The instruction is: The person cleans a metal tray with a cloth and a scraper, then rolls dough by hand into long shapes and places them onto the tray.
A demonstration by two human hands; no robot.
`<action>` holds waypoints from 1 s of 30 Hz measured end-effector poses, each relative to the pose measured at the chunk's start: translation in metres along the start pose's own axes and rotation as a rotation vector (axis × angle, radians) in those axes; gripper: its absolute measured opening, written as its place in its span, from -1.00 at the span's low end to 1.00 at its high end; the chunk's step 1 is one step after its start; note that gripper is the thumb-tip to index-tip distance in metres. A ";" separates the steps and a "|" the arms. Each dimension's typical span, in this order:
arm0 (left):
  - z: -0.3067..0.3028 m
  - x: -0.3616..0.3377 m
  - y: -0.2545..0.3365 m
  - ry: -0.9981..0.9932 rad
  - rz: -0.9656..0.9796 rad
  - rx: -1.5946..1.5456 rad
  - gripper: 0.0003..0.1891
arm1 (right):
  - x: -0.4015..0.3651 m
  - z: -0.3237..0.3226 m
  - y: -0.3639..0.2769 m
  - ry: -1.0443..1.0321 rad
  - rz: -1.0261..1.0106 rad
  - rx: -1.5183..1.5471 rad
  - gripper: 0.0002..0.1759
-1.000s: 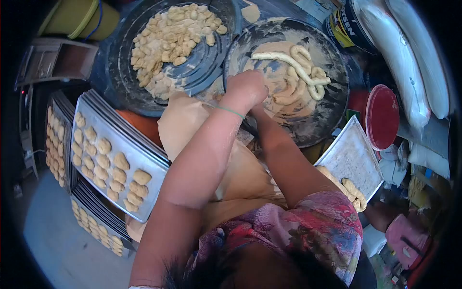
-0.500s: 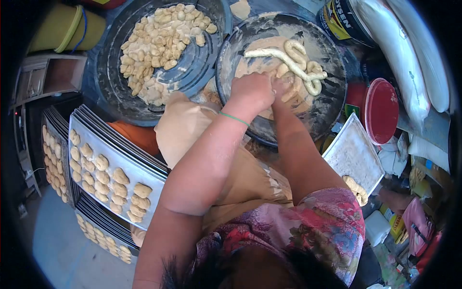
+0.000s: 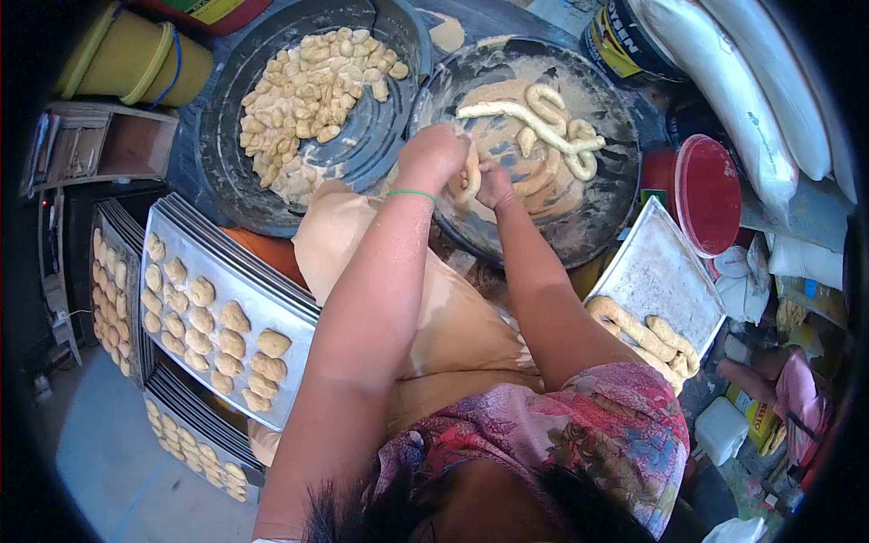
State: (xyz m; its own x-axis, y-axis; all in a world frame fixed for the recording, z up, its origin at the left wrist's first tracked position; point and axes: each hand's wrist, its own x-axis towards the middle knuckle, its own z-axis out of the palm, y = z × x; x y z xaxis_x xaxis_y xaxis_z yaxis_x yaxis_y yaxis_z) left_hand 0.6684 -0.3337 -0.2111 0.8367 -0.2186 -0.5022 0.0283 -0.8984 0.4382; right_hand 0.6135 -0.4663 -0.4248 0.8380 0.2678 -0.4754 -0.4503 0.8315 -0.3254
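A short strip of dough (image 3: 470,176) hangs between my two hands at the near-left side of a dark floured basin (image 3: 625,181). My left hand (image 3: 436,158), with a green band at the wrist, is closed around its upper part. Just right of it, my right hand (image 3: 494,185) has its fingers curled at the strip's side, pinching it; its fingertips are partly hidden. Beyond my hands in the basin, a long rope of dough (image 3: 529,118) lies looped on a layer of brown flour or crumbs. A small dough piece (image 3: 526,140) rests beside the rope.
A second dark basin (image 3: 217,136) at the left holds many dough pieces (image 3: 308,86). Stacked metal trays (image 3: 272,317) with dough rounds stand at my left. To my right are a tray (image 3: 665,262) with dough twists (image 3: 652,335), a red bucket (image 3: 711,195) and filled white sacks (image 3: 724,100).
My hands have moved slightly left and come apart, and the dough strip now shows between them. The view has shifted, showing more of the twists on the right tray.
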 end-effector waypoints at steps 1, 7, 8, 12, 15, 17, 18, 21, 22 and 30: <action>-0.002 0.000 0.000 0.006 -0.036 -0.048 -0.53 | -0.010 0.016 -0.011 -0.033 0.014 0.052 -0.63; 0.007 -0.005 0.006 -0.105 -0.046 -0.852 -0.66 | -0.076 0.130 -0.043 -0.054 -0.136 -0.453 -0.51; 0.010 -0.005 0.009 -0.192 -0.022 -1.177 -0.69 | -0.091 0.143 -0.043 -0.011 -0.204 -0.604 -0.51; 0.002 -0.029 0.031 0.138 0.166 -1.709 -0.79 | -0.137 0.123 -0.022 0.068 -0.480 -1.725 -0.42; 0.005 -0.033 0.023 -0.074 0.194 -1.729 -0.81 | -0.153 0.060 -0.027 -0.032 -0.007 -2.264 -0.31; 0.005 -0.037 0.023 -0.190 0.217 -1.625 -0.77 | -0.160 0.056 -0.039 0.028 -0.011 -2.203 -0.30; 0.005 -0.046 0.030 -0.197 0.188 -1.589 -0.75 | -0.167 0.069 -0.047 0.103 -0.220 -1.981 -0.35; 0.025 -0.051 0.029 -0.249 0.258 -1.475 -0.50 | -0.190 0.151 -0.049 0.194 -1.087 -1.421 -0.42; 0.032 -0.056 0.032 -0.257 0.301 -1.510 -0.43 | -0.183 0.171 -0.039 0.071 -1.174 -1.454 -0.44; 0.007 -0.080 0.018 -0.340 0.488 -1.597 -0.01 | -0.141 0.221 -0.035 0.266 -1.084 -1.325 -0.40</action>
State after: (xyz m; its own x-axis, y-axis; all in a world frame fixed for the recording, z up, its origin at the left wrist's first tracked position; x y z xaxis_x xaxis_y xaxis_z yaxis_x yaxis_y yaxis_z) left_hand 0.5984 -0.3348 -0.1683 0.7936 -0.5929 -0.1365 0.4806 0.4734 0.7382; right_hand 0.5791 -0.4251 -0.1655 0.8983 -0.2914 0.3289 0.1961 -0.4040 -0.8935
